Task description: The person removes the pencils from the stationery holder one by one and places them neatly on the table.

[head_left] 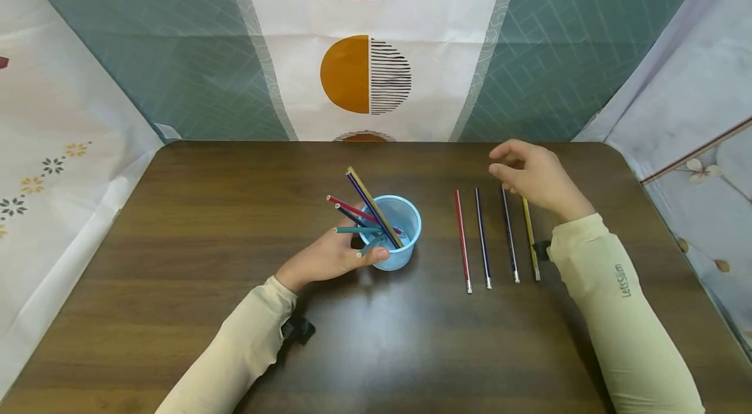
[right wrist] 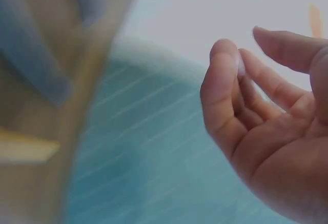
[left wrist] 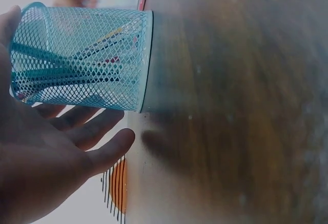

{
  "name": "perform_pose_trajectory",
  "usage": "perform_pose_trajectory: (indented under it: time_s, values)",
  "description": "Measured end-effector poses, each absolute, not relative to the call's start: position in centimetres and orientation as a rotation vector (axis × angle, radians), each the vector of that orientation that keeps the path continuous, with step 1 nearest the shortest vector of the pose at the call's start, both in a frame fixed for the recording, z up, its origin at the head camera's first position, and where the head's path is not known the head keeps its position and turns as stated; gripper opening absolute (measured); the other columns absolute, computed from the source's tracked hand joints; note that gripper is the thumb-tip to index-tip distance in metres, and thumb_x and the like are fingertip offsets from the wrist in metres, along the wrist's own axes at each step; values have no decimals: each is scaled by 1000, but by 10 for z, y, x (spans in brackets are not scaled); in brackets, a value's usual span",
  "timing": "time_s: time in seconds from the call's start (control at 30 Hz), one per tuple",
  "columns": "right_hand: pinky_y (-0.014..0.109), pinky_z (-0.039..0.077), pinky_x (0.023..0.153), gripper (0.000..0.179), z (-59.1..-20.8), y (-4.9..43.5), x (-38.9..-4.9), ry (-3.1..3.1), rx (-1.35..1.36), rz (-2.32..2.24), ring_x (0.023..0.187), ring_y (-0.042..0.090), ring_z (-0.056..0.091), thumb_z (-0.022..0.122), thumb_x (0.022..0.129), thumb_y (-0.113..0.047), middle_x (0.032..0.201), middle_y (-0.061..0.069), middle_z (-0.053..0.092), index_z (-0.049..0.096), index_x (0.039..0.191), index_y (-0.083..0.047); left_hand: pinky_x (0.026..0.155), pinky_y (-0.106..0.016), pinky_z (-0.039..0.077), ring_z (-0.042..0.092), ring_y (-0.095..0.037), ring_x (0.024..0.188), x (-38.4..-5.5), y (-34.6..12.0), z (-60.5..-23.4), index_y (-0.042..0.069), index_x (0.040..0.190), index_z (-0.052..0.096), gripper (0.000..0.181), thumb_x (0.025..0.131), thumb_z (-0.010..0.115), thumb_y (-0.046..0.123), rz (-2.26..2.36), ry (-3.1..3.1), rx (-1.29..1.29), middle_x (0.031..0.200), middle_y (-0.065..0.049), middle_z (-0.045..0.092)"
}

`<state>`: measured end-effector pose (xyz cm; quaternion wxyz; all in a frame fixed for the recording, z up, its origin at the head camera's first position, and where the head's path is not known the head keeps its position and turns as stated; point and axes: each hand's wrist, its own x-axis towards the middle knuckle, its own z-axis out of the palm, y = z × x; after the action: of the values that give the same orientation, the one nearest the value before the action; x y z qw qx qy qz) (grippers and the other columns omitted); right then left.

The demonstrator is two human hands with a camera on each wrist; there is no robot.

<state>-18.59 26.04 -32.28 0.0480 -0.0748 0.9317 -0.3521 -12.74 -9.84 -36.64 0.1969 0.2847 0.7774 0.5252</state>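
Sleeves nearest, we see the left hand grasping the cup, presumably steadying it, the right hand, fingers loose and empty, hovering by the pencils!

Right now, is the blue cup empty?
Not empty: the cup holds several pencils, whose ends poke out of its top.

A brown wood-grained table stands before a green-and-white backdrop with orange circles.
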Motion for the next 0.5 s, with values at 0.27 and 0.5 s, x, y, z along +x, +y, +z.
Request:
perform_pose_trajectory:
  time_s: [0.27, 0.5]
  values:
    - [37, 49, 79, 27, -286, 172, -161, 2822, -781, -1161, 86, 16, 59, 64, 95, -19, 97, -3, 66, 62, 122, -17, 104, -47, 33, 40, -18, 129, -138, -100, -390, 17, 151, 25, 92, 83, 60, 68, 1486, 2224, 936, 139, -4, 47]
    - [37, 50, 83, 51, -288, 124, -172, 2658, -1023, -1088, 96, 15, 61, 62, 96, -13, 117, 3, 63, 47, 143, -21, 107, -49, 29, 35, -18, 134, -138, -103, -390, 26, 155, 7, 100, 82, 63, 66, 1515, 2163, 879, 145, 1, 41]
